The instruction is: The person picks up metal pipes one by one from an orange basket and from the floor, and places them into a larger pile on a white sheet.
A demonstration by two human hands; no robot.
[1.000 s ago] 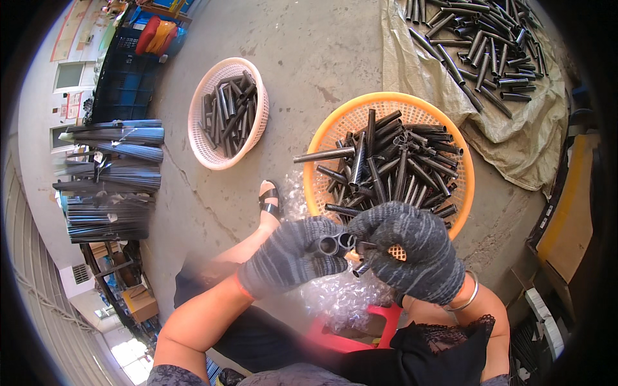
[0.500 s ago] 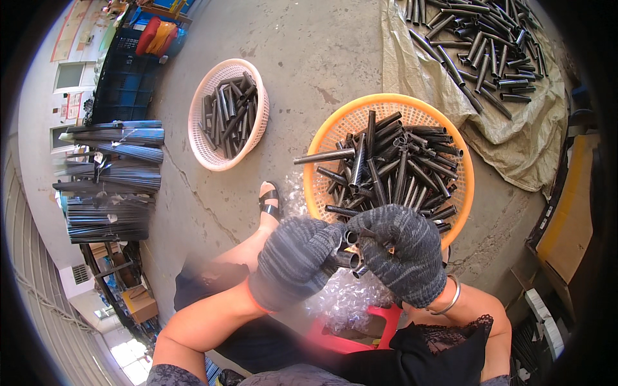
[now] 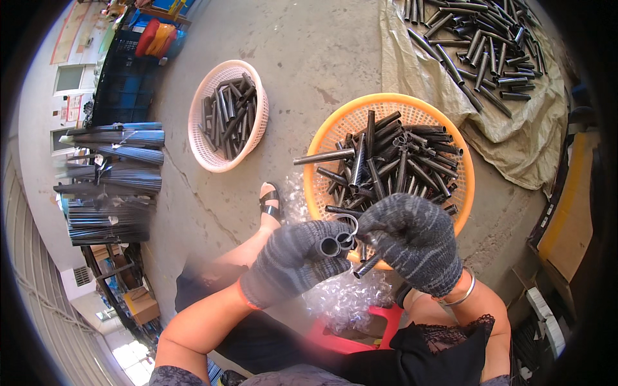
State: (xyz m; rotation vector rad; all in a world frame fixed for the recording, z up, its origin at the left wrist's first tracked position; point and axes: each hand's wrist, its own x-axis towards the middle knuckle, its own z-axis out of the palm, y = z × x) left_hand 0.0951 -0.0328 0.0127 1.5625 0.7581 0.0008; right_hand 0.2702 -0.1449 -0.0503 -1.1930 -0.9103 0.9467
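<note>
My left hand (image 3: 290,260), in a grey knitted glove, is wrapped round a couple of black tubes (image 3: 329,247), their open ends pointing toward me. A thin pale curled strip (image 3: 347,220) arcs above those ends, between my two hands. My right hand (image 3: 412,241), gloved alike, has its fingers closed beside the strip. From beneath that hand a short black tube (image 3: 367,266) sticks out toward my lap. Just beyond my hands stands an orange-rimmed basket (image 3: 463,138) heaped with black tubes (image 3: 402,161).
A pink basket (image 3: 194,112) of dark tubes stands at the far left. More tubes lie on a tan sheet (image 3: 508,151) at the far right. Clear plastic scraps (image 3: 347,299) gather below my hands, by a red stool (image 3: 386,328). Bundled long rods (image 3: 116,174) are stacked along the left.
My hands have drawn slightly apart, the right shifting right. The curled strip now shows between them, and the tube ends in my left hand have turned more toward me.
</note>
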